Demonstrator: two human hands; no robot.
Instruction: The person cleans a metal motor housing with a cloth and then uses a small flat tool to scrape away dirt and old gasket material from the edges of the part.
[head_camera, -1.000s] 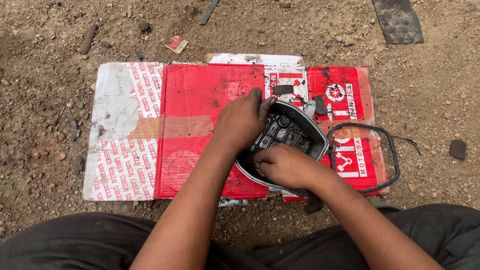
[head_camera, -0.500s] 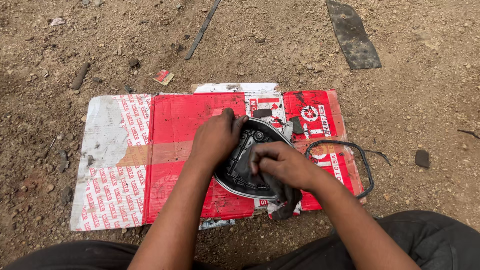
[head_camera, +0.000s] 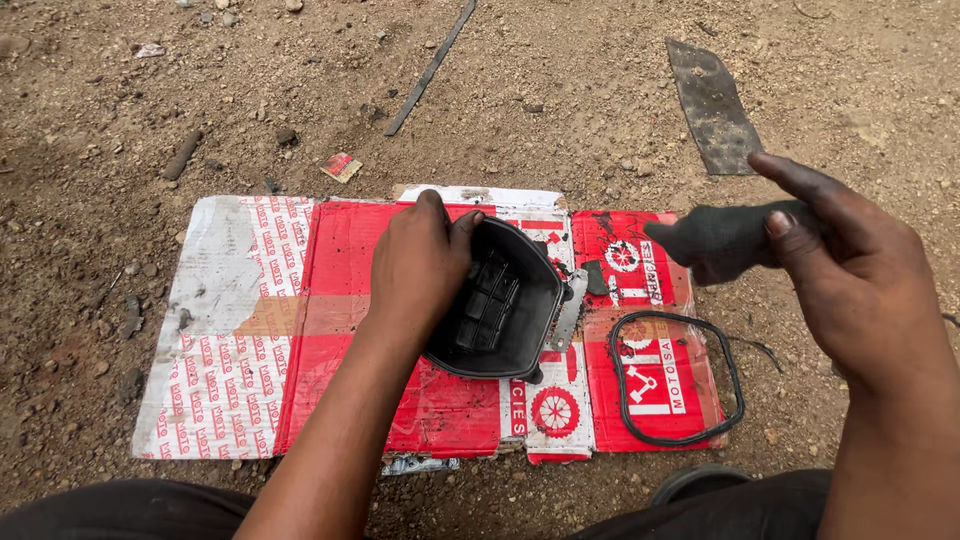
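Cover: a black, ribbed, hollow cover (head_camera: 497, 305) lies open side up near the middle of the cardboard sheet (head_camera: 340, 330), tipped slightly on its left rim.
Left hand: the left hand (head_camera: 418, 265) is closed over the cover's left rim, fingers curled on the upper edge and thumb side against the wall.
Right hand: the right hand (head_camera: 850, 265) is raised above the sheet's right edge, pinching a dark grimy rag (head_camera: 715, 240) between thumb and fingers; the forefinger sticks out straight.
Gasket: a black rubber ring gasket (head_camera: 677, 377) lies flat by the sheet's right near corner, apart from the cover.
Metal piece: a small grey strip (head_camera: 567, 315) touches the cover's right side.
Sheet: flattened red and white printed cardboard on bare dirt ground (head_camera: 150, 110).
Beyond the far edge: a thin dark rod (head_camera: 430, 70), a flat dark metal plate (head_camera: 712, 105) and a small red scrap (head_camera: 342, 166) lie on the dirt.
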